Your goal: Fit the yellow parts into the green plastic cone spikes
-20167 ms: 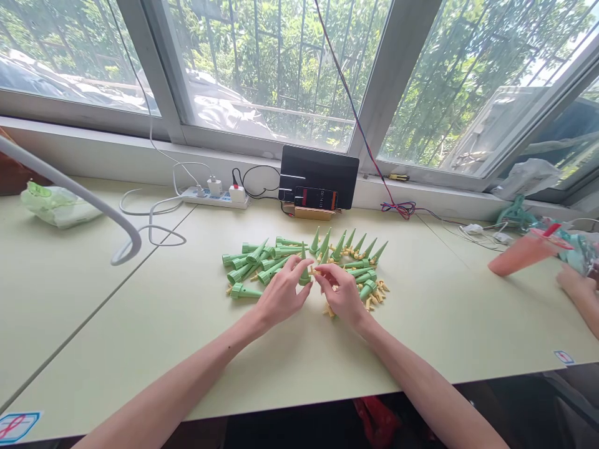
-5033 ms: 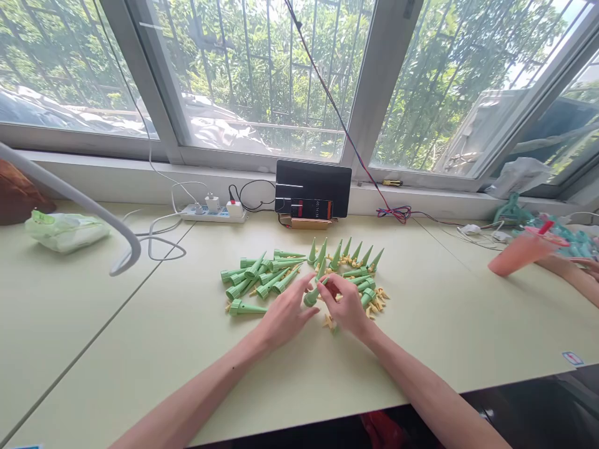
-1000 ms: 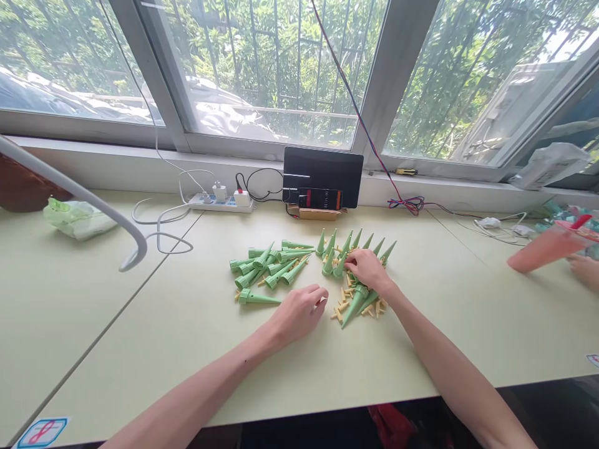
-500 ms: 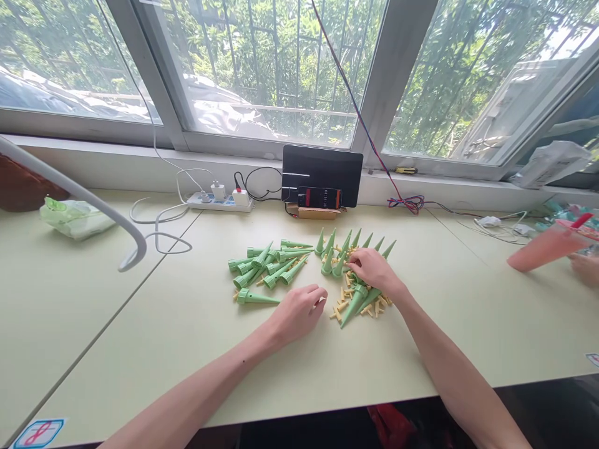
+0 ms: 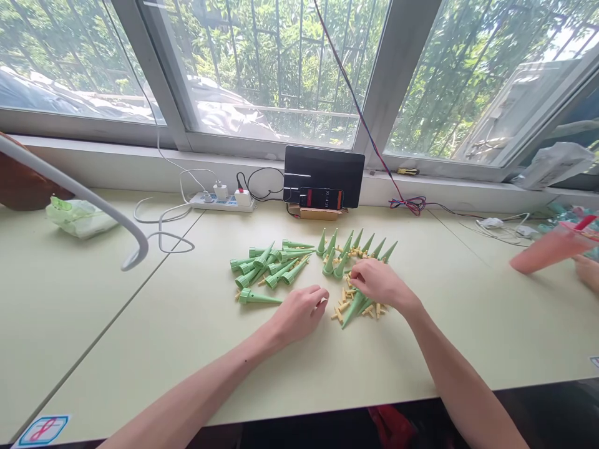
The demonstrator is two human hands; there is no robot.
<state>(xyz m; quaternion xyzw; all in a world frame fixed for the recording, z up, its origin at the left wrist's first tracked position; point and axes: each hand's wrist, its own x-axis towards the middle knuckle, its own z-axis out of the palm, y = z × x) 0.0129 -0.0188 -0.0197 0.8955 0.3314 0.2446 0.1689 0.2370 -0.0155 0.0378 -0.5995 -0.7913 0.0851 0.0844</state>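
Note:
My left hand (image 5: pixel 302 313) rests on the table with its fingers curled together; whatever they may hold is hidden. Beside its knuckles a green plastic spike (image 5: pixel 259 298) with a ribbed cap lies on its side. More green spikes (image 5: pixel 276 269) lie heaped behind it. My right hand (image 5: pixel 381 282) is over a loose pile of small yellow plastic pegs (image 5: pixel 337 314), its fingers drawn together and pointing down. I cannot make out what is between them. Under this hand another green spike (image 5: pixel 352 310) lies among the pegs. Several spikes (image 5: pixel 329 262) stand point up just behind.
A phone (image 5: pixel 321 198) showing a timer leans on a dark tablet (image 5: pixel 324 162) at the back. A power strip (image 5: pixel 223 201) with cables sits left of it. On the right another person's hand (image 5: pixel 587 271) is by a pink drink cup (image 5: pixel 545 249). A white curved tube (image 5: pixel 107 215) crosses the left.
My right hand has come slightly nearer to me, from beside the standing spikes to over the peg pile. My left hand stays in place. The whole view has shifted a little.

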